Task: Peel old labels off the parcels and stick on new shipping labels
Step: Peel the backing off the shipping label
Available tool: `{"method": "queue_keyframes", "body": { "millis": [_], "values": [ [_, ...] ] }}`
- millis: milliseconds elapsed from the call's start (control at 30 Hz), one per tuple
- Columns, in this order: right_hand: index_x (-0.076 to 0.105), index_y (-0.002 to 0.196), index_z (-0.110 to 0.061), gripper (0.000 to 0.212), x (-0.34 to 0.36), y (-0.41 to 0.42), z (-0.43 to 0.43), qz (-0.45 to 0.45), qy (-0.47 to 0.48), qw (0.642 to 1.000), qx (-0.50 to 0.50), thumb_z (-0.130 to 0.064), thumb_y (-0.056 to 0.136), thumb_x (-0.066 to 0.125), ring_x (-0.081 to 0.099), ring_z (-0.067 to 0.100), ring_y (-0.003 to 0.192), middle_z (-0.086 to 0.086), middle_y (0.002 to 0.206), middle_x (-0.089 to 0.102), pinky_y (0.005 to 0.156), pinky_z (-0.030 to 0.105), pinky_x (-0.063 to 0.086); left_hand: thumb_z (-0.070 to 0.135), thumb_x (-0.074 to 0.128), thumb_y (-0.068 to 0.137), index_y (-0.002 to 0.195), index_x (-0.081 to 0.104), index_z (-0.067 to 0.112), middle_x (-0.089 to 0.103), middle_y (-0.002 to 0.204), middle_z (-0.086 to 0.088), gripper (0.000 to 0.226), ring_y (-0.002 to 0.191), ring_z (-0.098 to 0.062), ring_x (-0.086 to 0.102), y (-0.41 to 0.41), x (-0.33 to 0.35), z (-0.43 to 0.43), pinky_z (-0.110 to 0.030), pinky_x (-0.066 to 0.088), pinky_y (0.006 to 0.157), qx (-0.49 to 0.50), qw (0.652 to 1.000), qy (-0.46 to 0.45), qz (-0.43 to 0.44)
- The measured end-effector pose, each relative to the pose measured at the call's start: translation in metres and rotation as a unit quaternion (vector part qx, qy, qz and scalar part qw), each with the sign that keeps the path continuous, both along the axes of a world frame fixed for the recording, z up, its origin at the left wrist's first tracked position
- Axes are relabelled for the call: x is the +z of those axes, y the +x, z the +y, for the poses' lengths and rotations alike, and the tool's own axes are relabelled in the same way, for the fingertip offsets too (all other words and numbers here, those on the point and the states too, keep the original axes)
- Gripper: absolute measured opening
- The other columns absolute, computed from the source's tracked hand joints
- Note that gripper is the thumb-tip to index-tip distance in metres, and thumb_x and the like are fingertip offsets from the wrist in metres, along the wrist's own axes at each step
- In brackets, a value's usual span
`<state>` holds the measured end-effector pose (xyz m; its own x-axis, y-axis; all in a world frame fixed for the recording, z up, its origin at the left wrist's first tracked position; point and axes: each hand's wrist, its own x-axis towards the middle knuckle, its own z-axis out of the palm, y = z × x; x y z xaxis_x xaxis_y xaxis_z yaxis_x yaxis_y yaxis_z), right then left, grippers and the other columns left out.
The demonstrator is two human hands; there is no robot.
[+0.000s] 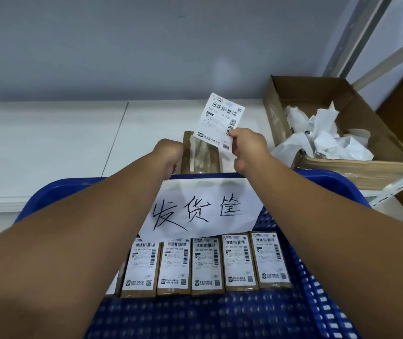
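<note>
Nearest the camera, well short of either hand's fingers, five labelled parcels (205, 265) lie side by side in a blue basket (317, 302), each brown and topped with a white printed label. Behind them, against the basket's far wall and just under both wrists, leans a white paper sign (207, 206) with handwritten characters. Past the basket's rim, the left hand (168, 152) sits with its knuckles bent at the left edge of a bare brown parcel (202, 155) that lies on the white table (48, 143); its fingers curl out of sight, so I cannot tell whether they grip the parcel or only rest against it. The right hand (247, 148) is just beside the parcel's right edge, thumb and fingers pinching the lower right edge of a shipping label (220, 118). The label stands up from those fingers, tilted, printed side to the camera, above the parcel's far end. Right of the right hand's fingers and a little farther away, an open cardboard box (342, 94) holds crumpled white paper (325, 133).
</note>
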<state>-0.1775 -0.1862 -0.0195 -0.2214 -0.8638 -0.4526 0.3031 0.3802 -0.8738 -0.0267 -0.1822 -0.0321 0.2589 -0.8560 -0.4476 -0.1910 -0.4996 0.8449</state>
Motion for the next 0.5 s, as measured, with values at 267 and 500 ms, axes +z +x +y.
{"method": "queue_keyframes", "body": {
  "millis": [267, 500],
  "values": [
    [0.064, 0.093, -0.011, 0.023, -0.011, 0.007, -0.001, -0.035, 0.024, 0.998, 0.044, -0.001, 0.094, 0.043, 0.066, 0.017, 0.071, 0.006, 0.089, 0.069, 0.081, 0.050, 0.054, 0.012, 0.046, 0.090, 0.080, 0.060, 0.011, 0.062, 0.081, -0.009, 0.018, 0.063, -0.020, 0.053, -0.018, -0.006, -0.009, -0.015, 0.042, 0.043, -0.074, 0.997, -0.024, 0.003],
    [0.064, 0.097, -0.012, 0.025, 0.004, 0.010, 0.012, -0.042, -0.032, 0.998, 0.034, 0.000, 0.093, 0.043, 0.065, 0.021, 0.081, 0.008, 0.095, 0.070, 0.072, 0.039, 0.053, 0.020, 0.048, 0.092, 0.123, 0.043, 0.014, 0.060, 0.084, -0.006, 0.031, 0.058, -0.017, 0.053, -0.010, 0.010, 0.005, -0.019, 0.045, 0.043, -0.092, 0.991, -0.092, 0.015]
  ]
}}
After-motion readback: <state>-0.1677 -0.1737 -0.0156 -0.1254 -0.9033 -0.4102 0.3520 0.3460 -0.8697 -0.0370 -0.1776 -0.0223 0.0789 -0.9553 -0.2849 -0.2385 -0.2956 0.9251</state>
